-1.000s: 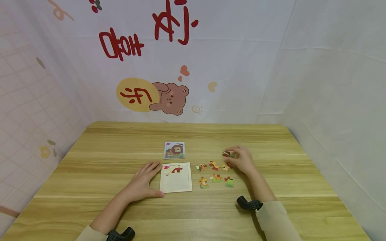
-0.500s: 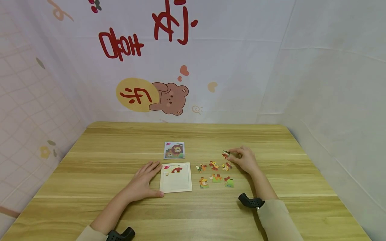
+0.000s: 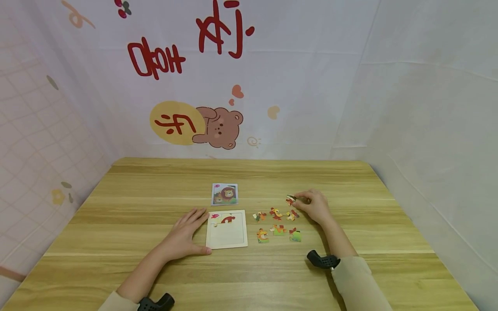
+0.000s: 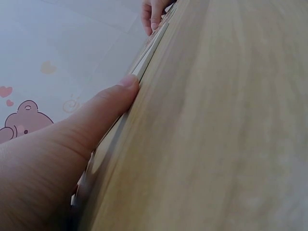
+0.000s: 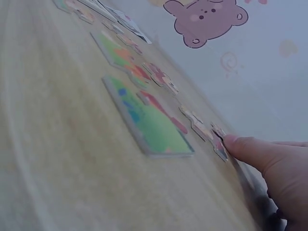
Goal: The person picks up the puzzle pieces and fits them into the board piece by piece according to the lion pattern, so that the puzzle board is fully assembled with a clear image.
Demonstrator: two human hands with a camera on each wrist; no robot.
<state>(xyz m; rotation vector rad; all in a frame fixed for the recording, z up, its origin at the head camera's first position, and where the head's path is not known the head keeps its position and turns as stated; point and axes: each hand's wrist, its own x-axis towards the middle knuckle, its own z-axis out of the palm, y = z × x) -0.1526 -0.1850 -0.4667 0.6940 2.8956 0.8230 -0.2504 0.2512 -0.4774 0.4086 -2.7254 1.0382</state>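
My right hand [image 3: 313,204] pinches a red and dark green puzzle piece [image 3: 290,199] between thumb and fingers at the back of the loose pieces. My left hand [image 3: 183,236] lies spread on the table at the left side of a pale puzzle board [image 3: 229,235]. Its fingertips are at the board's upper left corner and the thumb [image 4: 115,103] touches the near edge. A few joined pieces [image 3: 225,218] fill the board's upper left part. In the right wrist view, the thumb [image 5: 250,149] is right at the pinched piece.
Several loose puzzle pieces [image 3: 278,230] lie in rows to the right of the board, including a green one [image 5: 149,122]. A lion picture card [image 3: 225,194] lies behind the board on the wooden table [image 3: 249,272]. White printed cloth [image 3: 303,77] hangs around the table.
The right hand has shifted its fingers to the right side of the back piece, which is now more exposed and slightly turned. The left hand and board have stayed still.
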